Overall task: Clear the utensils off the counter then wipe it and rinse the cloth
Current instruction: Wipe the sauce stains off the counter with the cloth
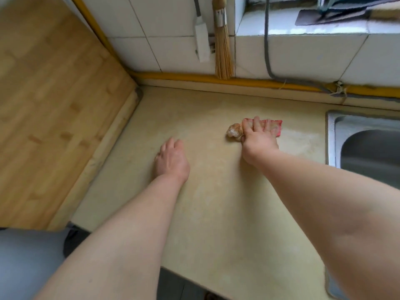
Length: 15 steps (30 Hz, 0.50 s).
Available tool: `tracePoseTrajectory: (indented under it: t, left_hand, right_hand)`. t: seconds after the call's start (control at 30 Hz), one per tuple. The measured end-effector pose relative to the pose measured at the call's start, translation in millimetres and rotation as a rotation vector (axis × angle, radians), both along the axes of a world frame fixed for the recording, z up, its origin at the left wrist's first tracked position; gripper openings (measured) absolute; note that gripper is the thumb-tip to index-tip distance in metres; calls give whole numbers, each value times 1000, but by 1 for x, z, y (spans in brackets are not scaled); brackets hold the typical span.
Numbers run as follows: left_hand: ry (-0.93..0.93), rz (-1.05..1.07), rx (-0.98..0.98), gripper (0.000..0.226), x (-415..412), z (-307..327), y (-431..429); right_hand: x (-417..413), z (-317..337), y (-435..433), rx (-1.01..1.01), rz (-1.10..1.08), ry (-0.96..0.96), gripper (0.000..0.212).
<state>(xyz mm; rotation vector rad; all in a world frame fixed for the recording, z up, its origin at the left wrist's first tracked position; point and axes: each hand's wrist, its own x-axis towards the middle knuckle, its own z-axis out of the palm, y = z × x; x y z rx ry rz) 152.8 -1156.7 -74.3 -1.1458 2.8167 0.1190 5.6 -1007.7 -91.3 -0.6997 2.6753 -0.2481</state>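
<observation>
Bare forearms fill the near edge of the view, both reaching fwd over the beige surface (207, 213). Far left, a big bamboo cutting board (54, 100) lies along the surface's left side, its corner near the back wall. Left hand (171, 159) rests flat on the surface, palm down, fingers loosely spread, holding nothing. Behind, on the tiled wall, a white plug strip (202, 43) and a bamboo brush (223, 53) hang side by side above a yellow pipe (216, 78). Right hand (258, 137) presses down on a red and orange cloth (272, 126), fingers spread over it; cloth is bunched at its left end, flatter at its right, approx mid-surface towards the back. Far right, steel sink (368, 148), well apart from the cloth.
</observation>
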Motion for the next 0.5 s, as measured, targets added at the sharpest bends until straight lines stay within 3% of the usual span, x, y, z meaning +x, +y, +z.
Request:
tracePoseTrajectory:
  t: [0.2, 0.5]
  left_hand:
    - [9, 190, -32, 44, 54, 2, -30]
    - [32, 380, -59, 33, 144, 16, -77]
  right_hand:
    - [33, 2, -75, -45, 206, 6, 62]
    - [71, 4, -172, -54, 313, 5, 59]
